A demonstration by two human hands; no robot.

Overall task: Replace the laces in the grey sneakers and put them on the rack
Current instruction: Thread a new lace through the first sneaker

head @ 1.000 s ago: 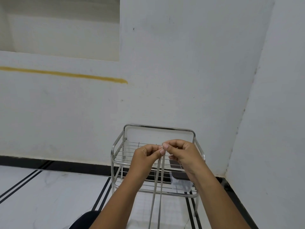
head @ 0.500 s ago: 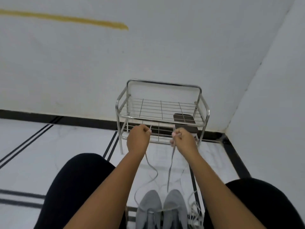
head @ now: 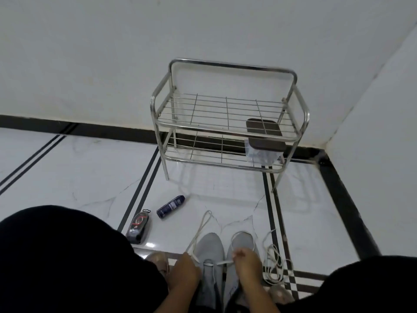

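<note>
Grey sneakers (head: 211,251), a pair, stand side by side on the white tiled floor (head: 90,177) at the lower centre of the frame, toes toward the rack (head: 228,123). A white lace (head: 220,263) runs across the upper of the left-hand sneaker. The left hand (head: 185,271) pinches one end of this lace at the lower centre; the slack loops forward on the floor. The right hand (head: 247,260) pinches the other end just right of it. A second white lace (head: 274,265) lies loose on the floor right of the sneakers. The metal wire rack stands against the wall at upper centre; its lower shelf carries a clear container with a dark lid (head: 264,147). A dark spray can (head: 170,206) and a black packet (head: 138,227) lie on the floor at centre left.
</note>
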